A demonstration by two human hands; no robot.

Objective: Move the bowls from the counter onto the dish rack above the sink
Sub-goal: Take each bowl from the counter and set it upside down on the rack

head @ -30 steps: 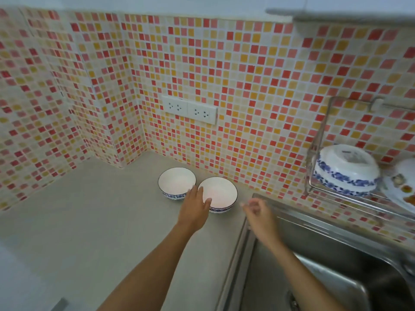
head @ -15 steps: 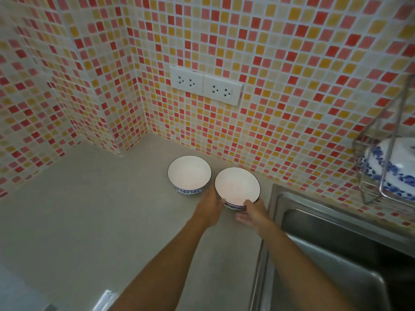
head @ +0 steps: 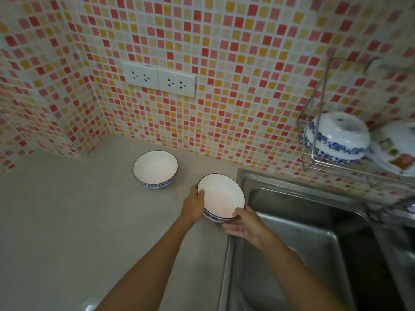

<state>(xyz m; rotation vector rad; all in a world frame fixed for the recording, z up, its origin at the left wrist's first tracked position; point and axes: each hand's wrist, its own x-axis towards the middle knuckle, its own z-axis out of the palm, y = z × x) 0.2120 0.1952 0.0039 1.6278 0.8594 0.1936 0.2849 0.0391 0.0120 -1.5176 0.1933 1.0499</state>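
Two white bowls with blue patterned bases are near the tiled wall. The far bowl (head: 155, 169) stands alone on the beige counter (head: 67, 221). The near bowl (head: 221, 196) is tilted and lifted by the sink's left edge. My left hand (head: 194, 204) grips its left rim and my right hand (head: 244, 223) holds its lower right side. The wire dish rack (head: 314, 122) hangs on the wall at the right, above the sink.
An upside-down blue-and-white bowl (head: 336, 138) sits in the rack, with a patterned dish (head: 395, 149) beside it. The steel sink (head: 314, 221) fills the lower right. A double power socket (head: 159, 78) is on the wall above the bowls.
Both hands closed on the near bowl, lifted it off the counter and carried it right toward the sink. The view shifted so more of the rack shows.
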